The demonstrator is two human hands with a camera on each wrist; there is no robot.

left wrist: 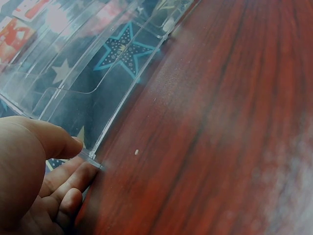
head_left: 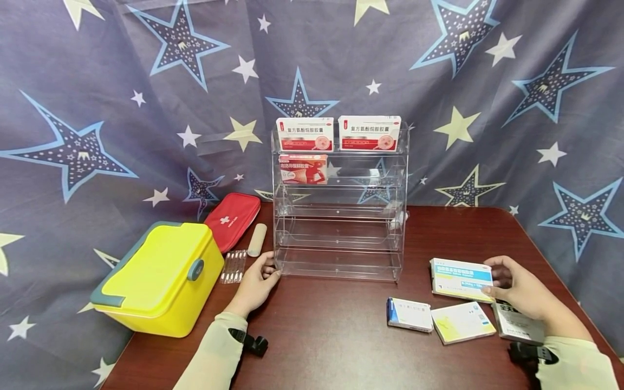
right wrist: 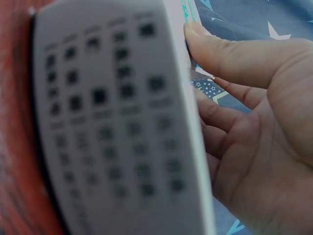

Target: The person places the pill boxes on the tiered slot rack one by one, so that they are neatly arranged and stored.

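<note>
Fingers (right wrist: 230, 58) of right hand (head_left: 524, 290) curled round the short end of a white medicine box (head_left: 460, 279), thumb on top, box lifted clear of the table (head_left: 341, 336) and tilted face-up toward the camera. Left hand (head_left: 255, 281) resting at the front left corner of the clear acrylic rack (head_left: 338, 216), thumb (left wrist: 58, 139) and fingertips pinching the bottom corner post, apparently steadying it. Looks like the pick-up step of shelving boxes: one box in hand, not yet near the rack. Next move probably calls for carrying it leftward and up, levelling it, and sliding it onto a free tier without knocking the rack. Box itself: flat rectangular carton, white with a teal-blue band along the top edge and a yellow strip lower down, small print unreadable; back panel in the right wrist view shows rows of blurred dark text. Rack already carries two red-and-white boxes (head_left: 338, 132) on the top tier and one red box (head_left: 302, 168) on the second; lower tiers bare. More cartons lying flat on the table just below the held one: a blue-edged box (head_left: 409, 314), a yellow-and-white box (head_left: 463, 322), a grey box (head_left: 517, 322) partly under the right hand. Left of the rack: yellow lidded case (head_left: 161, 279), red first-aid pouch (head_left: 233, 219), beige roll (head_left: 257, 240), strip of clear vials (head_left: 233, 266).
</note>
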